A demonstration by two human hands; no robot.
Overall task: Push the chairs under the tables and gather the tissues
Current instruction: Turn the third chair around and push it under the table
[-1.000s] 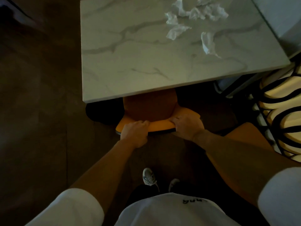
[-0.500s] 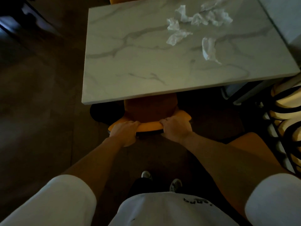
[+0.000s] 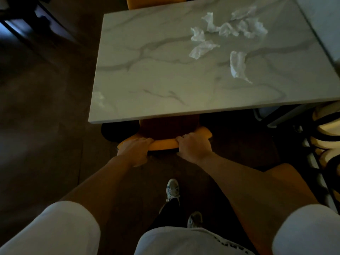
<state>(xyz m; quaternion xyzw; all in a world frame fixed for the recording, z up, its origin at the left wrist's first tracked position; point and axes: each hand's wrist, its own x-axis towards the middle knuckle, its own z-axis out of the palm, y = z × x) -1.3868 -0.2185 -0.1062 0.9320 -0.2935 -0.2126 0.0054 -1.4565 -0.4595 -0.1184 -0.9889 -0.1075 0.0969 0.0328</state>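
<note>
At the near desk (image 3: 147,100) edge, both hands, left hand (image 3: 135,150) and right hand (image 3: 194,147), are gripping the orange chair (image 3: 163,143) backrest, seat tucked underneath; crumpled tissues (image 3: 228,30) are lying on top.

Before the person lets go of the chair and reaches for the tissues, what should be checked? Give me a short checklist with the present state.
1. Both hands on the chair back: left hand and right hand grip the orange chair: ok.
2. Seat under the marble table: mostly hidden beneath the edge: ok.
3. Chair legs clear of the table base: cannot tell, too dark.
4. Tissues gathered: scattered on the far right: not ok.
5. Second orange chair at right pushed in: not ok.
</note>
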